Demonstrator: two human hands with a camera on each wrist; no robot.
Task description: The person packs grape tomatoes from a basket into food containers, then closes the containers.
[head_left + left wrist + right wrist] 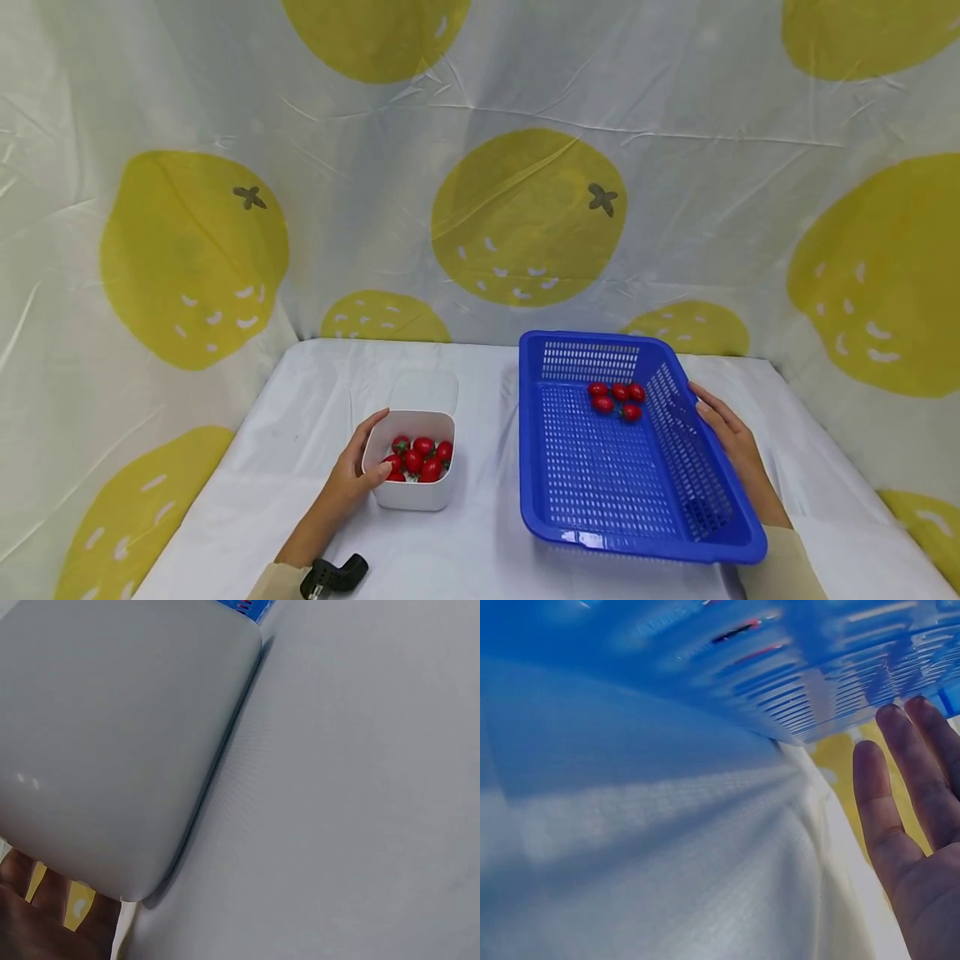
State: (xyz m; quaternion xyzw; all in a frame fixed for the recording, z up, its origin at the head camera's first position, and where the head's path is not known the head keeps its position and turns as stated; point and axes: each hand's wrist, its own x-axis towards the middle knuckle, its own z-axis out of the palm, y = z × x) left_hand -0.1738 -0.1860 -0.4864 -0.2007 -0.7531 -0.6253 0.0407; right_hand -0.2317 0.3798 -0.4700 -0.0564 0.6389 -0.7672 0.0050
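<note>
— Item one?
— White container [412, 497], left side of the tabletop [480, 550]; red tomatoes [413, 461] inside, loosely heaped. Held at one side in the left hand [348, 477], thumb at the rim.
— Foreseeable fault?
— Possible tip and spill, from grip at one side only, with no support opposite.
— Item two?
— Blue basket [573, 479], to the right; five loose tomatoes [602, 404] near the far right corner. Right hand [738, 446] along the outer right wall, fingers nearly straight, no wrap visible.
— Foreseeable fault?
— Probably a skewed slide, for want of a hold on the left wall. On any tilt, a likely roll of tomatoes across the base.
</note>
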